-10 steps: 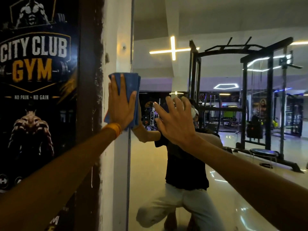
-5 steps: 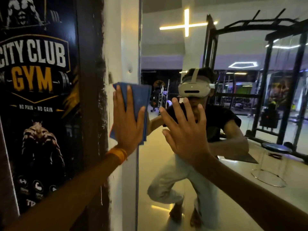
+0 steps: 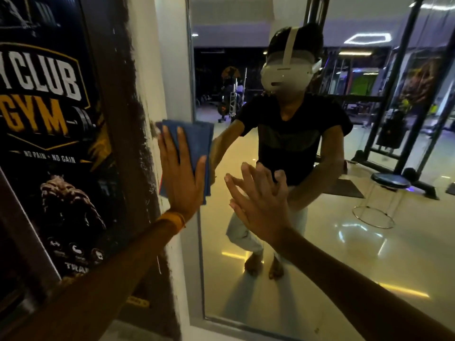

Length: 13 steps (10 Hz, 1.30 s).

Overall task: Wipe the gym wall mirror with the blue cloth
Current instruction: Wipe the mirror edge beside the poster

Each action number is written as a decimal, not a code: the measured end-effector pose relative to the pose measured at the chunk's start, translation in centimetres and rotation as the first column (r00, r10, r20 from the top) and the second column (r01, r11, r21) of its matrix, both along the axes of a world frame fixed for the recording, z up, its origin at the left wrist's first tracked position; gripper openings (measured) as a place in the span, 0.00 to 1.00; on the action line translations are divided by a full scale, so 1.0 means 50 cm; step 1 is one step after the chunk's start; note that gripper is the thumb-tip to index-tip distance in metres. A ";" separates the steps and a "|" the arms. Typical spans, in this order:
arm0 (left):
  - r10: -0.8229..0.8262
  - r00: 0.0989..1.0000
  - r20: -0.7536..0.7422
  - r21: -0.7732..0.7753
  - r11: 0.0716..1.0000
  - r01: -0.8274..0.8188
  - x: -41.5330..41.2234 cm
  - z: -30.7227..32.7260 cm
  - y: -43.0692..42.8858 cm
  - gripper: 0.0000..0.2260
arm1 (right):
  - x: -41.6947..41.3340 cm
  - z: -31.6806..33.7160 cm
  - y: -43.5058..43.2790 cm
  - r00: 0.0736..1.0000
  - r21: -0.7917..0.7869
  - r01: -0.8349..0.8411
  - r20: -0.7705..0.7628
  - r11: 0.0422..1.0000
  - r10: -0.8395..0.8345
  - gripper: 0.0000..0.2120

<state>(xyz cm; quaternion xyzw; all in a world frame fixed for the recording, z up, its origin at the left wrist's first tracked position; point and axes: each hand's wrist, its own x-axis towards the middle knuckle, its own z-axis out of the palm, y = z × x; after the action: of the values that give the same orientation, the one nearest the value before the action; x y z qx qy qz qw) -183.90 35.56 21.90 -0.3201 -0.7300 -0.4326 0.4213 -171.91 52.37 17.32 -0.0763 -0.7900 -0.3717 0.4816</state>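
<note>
At nine o'clock, a poster (image 3: 49, 114) reads "CLUB GYM" and "NO PAIN · NO GAIN". Straight-fingered, the left hand (image 3: 181, 179) presses the cloth (image 3: 198, 141) on the mirror (image 3: 369, 254) at its nine-o'clock edge, long axis toward twelve. Beside it the right hand (image 3: 258, 205), fingers spread, touches the glass.

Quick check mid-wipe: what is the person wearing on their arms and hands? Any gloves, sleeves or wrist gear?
No gloves or rings show on the left hand or the right hand. Both forearms are bare, no sleeve in view. The only item worn is an orange wristband on the left wrist; the right wrist carries nothing.
</note>
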 end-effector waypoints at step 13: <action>-0.019 0.955 0.296 -0.172 0.982 0.073 0.020 0.123 -0.034 0.31 | -0.022 0.380 0.012 0.990 -0.046 -0.114 0.082 0.992 0.117 0.32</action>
<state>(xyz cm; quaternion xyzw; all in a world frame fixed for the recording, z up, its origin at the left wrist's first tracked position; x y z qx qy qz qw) -182.88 33.85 28.05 -0.3064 -0.8129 -0.4168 0.2676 -173.02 52.95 36.33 -0.0247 -0.8202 -0.3297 0.4669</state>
